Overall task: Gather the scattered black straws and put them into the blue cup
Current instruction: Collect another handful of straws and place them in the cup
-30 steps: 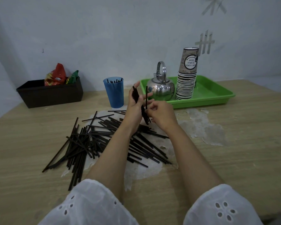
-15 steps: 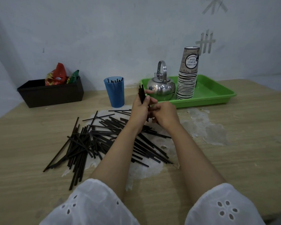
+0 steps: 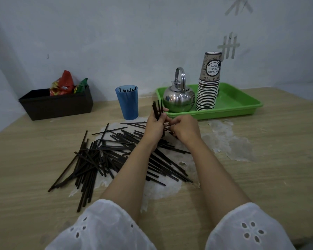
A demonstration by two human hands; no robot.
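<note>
Gathering is the step in hand. Most straws (image 3: 107,156) lie loose on the desk (image 3: 260,168), crisscrossed in front of the cup and to its left; they are thin, straight and matte black. The cup (image 3: 127,103) stands upright, a few straw ends showing above its rim. Just right of the cup, the left hand (image 3: 154,127) grips a small bundle (image 3: 156,110) nearly upright. Further right, the right hand (image 3: 184,130) curls its fingers at the bundle's lower end; I cannot tell whether it pinches anything. The next move probably calls for evening the ends, then lowering the bundle into the cup end-first.

Kettle (image 3: 178,98), paper cup stack (image 3: 208,87) on green tray (image 3: 242,103); black box (image 3: 56,105).
</note>
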